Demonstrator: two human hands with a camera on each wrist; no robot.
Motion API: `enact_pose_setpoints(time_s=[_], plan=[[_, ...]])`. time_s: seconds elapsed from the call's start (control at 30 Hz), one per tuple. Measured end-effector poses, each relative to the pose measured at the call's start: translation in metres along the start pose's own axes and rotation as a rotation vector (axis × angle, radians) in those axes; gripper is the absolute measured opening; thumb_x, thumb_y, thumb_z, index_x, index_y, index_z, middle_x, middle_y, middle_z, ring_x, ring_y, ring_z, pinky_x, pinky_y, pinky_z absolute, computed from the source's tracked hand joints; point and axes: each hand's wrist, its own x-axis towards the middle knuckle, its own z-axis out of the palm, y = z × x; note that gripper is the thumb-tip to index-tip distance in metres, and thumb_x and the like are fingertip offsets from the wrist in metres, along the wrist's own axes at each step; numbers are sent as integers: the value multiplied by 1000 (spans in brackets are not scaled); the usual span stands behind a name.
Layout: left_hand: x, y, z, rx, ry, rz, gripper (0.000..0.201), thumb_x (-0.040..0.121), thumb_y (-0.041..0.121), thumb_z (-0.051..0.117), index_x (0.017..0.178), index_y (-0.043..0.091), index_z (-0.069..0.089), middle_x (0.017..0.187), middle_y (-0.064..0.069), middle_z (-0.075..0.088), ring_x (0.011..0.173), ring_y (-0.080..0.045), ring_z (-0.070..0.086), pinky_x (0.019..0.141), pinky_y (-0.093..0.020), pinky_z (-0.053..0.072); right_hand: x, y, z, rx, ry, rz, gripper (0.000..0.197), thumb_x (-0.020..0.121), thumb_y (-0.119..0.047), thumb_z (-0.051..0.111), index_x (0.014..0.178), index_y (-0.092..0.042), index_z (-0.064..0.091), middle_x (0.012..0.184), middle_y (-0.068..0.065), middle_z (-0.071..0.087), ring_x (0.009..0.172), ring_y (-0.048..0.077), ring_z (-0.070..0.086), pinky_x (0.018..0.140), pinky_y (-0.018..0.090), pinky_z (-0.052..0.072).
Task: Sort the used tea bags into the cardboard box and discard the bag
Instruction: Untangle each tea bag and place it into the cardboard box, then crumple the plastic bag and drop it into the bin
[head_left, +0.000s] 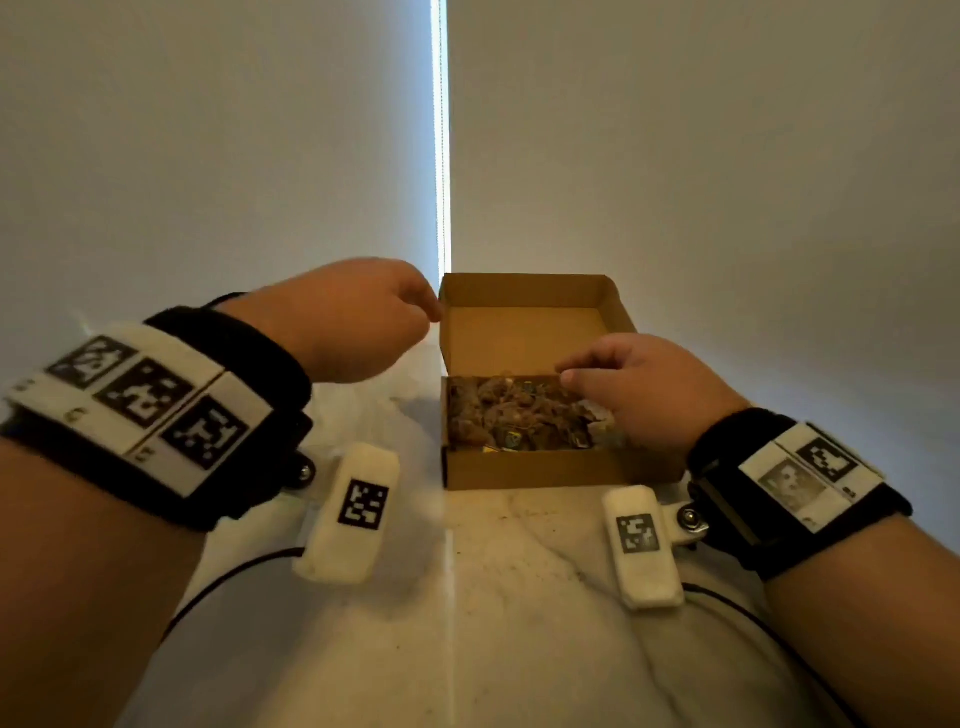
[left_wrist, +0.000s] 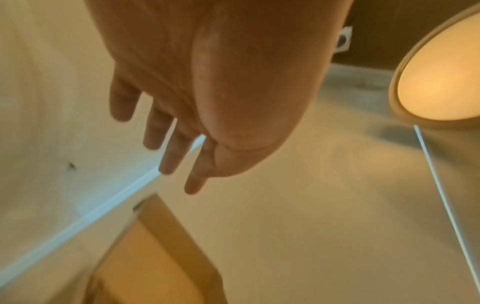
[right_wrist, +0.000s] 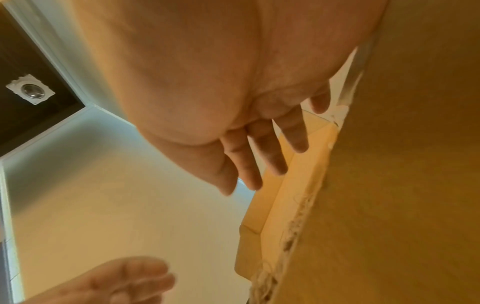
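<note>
On the pale marble counter (head_left: 519, 571) before you sits the cardboard box (head_left: 530, 470), lid flap raised at the far side; its near half holds a heap of used tea bags (head_left: 511, 410) (brown, tangled); your right hand (head_left: 644, 389) hovers over the heap's right side, fingers (right_wrist: 272, 156) extended and holding nothing; your left hand (head_left: 358, 317) is at the flap's left edge, fingers (left_wrist: 166, 156) relaxed and empty; contact with the flap cannot be judged.

No readable text; wristbands (head_left: 156, 410) bear only coded markers
</note>
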Motion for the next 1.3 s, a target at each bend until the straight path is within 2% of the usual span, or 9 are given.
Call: enact_pose_setpoints(time_s=[0.2,0.33,0.47,0.6,0.73,0.83,1.03,1.17,1.3], plan=[[-30,-90,-25,258,108,-344,52,86,48,61,134,36,46,135,-7,46,122,-33,46,104,-56,41,-18,-26,15,164,177,-97,12,95,-36,60,94,-33,71,93,-13,69,85,-1,60,60,15,41],[-35,-118,-12,362,62,-412,62,92,53,54,147,34,32,146,-5,44,132,-34,43,108,-56,32,-37,-60,42,382,-29,-68,13,93,-32,63,91,-28,75,92,-5,74,84,13,68,65,26,58],[-29,-138,-4,134,155,-317,21,98,35,52,109,25,66,105,1,68,92,-21,64,85,-40,52,-44,-96,75,523,-375,-8,18,90,-24,69,104,-32,76,98,-4,75,88,20,73,70,35,61],[-28,-122,-1,102,328,-186,18,92,29,49,78,26,59,78,4,62,70,-16,58,63,-34,46,-26,-117,105,525,-456,177,37,89,-27,72,125,-29,63,112,5,69,97,32,72,79,43,62],[-34,-103,-5,46,447,-54,14,87,27,49,74,27,56,71,7,58,64,-12,54,54,-28,35,-15,-118,125,587,-349,292,42,91,-26,71,127,-9,58,94,14,68,77,29,64,77,47,58],[-39,-101,-13,-39,399,-6,10,86,30,54,79,27,61,74,8,60,66,-9,56,54,-25,36,-16,-113,120,415,-240,194,62,88,-40,72,141,-18,49,98,8,69,75,19,65,82,43,60],[-38,-103,-17,-285,302,-22,16,101,26,40,106,29,56,85,3,68,61,-13,69,61,-37,59,-33,-119,110,-62,-407,-111,115,56,-59,87,153,-38,29,147,-13,44,126,12,49,102,32,44],[-38,-98,-14,-530,315,-71,27,98,14,39,107,29,59,90,-3,71,63,-12,70,57,-32,58,-29,-116,113,-8,-230,-161,66,77,-40,81,135,-40,49,127,-13,52,108,7,55,82,20,49],[-45,-97,-21,-459,54,37,40,88,39,64,128,36,57,107,8,68,92,-10,68,85,-34,59,-20,-104,103,138,-48,-163,24,94,-27,62,114,-38,54,99,-13,56,82,4,56,60,16,43]])
